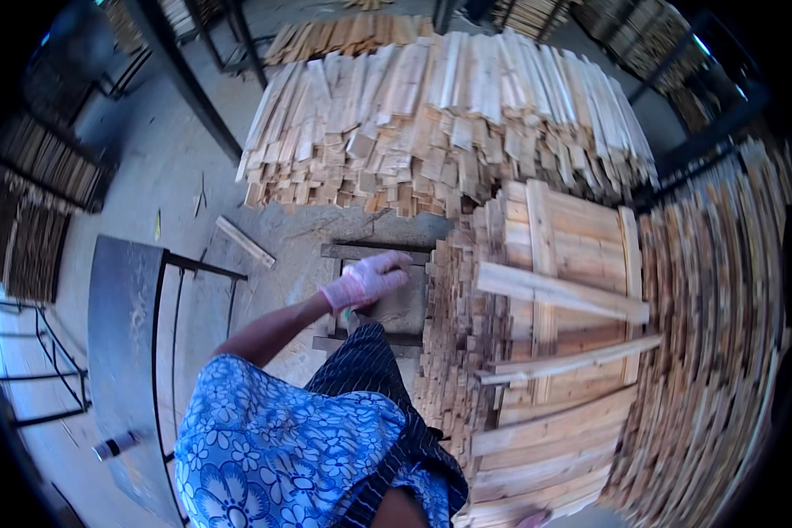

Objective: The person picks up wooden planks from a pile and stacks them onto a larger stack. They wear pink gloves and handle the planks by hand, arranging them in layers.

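My left hand, in a pink and white glove, hangs over the floor to the left of a waist-high stack of wooden boards. Its fingers are loosely bent and apart, and I see nothing in them. Of my right hand, only a bit of pink glove shows at the lower edge, by the near end of the stack; its fingers are hidden. Across the stack's top lie two loose boards, a wider one and a narrower one nearer me.
A large pile of boards stands ahead, and another tall stack rises at the right. Dark wooden bearers lie on the floor below my left hand. To the left is a metal-framed table with a small cylinder on it.
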### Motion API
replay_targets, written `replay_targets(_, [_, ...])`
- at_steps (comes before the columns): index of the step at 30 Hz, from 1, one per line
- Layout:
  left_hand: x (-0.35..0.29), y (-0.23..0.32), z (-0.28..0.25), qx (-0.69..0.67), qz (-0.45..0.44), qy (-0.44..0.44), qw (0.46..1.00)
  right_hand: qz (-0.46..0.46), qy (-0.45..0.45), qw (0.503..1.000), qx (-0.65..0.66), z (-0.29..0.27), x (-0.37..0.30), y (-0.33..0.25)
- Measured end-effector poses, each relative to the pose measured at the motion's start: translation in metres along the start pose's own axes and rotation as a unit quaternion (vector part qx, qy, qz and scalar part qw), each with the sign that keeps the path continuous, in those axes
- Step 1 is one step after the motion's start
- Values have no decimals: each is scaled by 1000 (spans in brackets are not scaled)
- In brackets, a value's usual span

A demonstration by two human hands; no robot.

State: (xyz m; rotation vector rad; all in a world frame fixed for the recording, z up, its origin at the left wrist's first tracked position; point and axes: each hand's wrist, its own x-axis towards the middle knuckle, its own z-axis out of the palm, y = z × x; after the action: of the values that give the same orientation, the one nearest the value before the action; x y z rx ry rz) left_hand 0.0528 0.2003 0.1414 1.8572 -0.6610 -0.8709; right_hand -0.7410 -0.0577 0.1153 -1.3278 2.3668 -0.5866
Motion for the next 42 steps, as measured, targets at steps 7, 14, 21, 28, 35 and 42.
replay_targets(7, [159,-158,-159,84,-83,304,945,-30,-143,973,177,8,11,-177])
replay_targets(14, [274,-140,-293,45,-327,333,883,-488,-93,776,-389,89,-160,-468])
replay_targets(21, [322,-157,-313,94,-328,248,907,-652,-186,599,-425,165,-213,-565])
replay_targets(28, [333,-224,-330,54,-230,331,914,-718,-198,622,-244,243,-327,-683])
replay_targets(35, [308,-187,-341,-374,-67,178,908,-826,-243,494,-117,282,-401,-735])
replay_targets(42, [182,-16,-247,-160,-83,146,973,-603,-462,649,46,332,-431,-719])
